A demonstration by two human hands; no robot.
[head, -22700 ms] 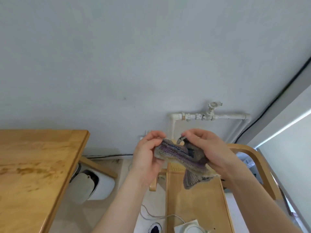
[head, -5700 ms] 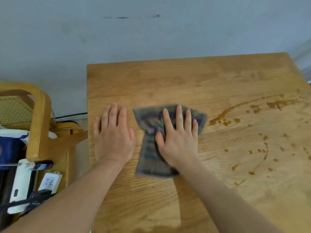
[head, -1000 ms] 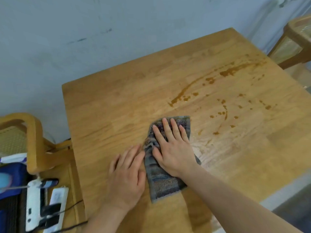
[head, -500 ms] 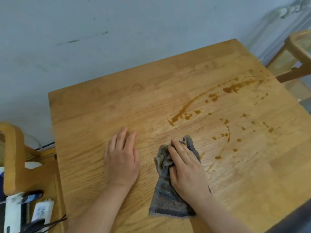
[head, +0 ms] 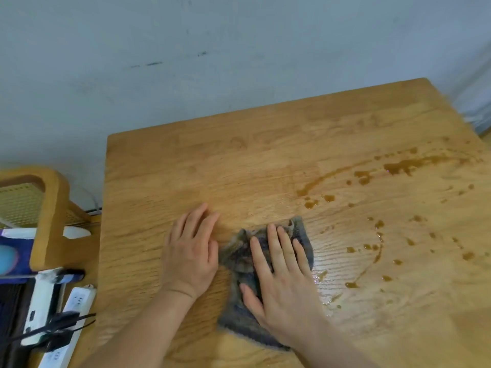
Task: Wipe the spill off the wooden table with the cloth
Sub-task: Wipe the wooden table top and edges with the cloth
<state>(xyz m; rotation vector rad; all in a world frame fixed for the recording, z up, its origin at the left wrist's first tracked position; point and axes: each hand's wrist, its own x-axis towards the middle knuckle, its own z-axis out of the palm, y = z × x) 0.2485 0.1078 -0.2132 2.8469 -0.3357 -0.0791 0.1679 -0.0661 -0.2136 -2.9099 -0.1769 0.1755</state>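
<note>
A grey-purple cloth lies rumpled on the wooden table. My right hand presses flat on the cloth, fingers spread and pointing away from me. My left hand rests flat on bare wood just left of the cloth, holding nothing. A brown spill runs as a streak and scattered drops across the right half of the table, to the right of the cloth. A thin wet sheen shows beside my right hand.
A pale wall stands behind the table. At the left is a wooden chair with a cane back, and below it a white power strip with black cables. The table's left edge is near my left forearm.
My right hand has spread flat on the cloth and pushed it slightly away from me and to the right. The left hand stays flat on the wood. The camera view has shifted left.
</note>
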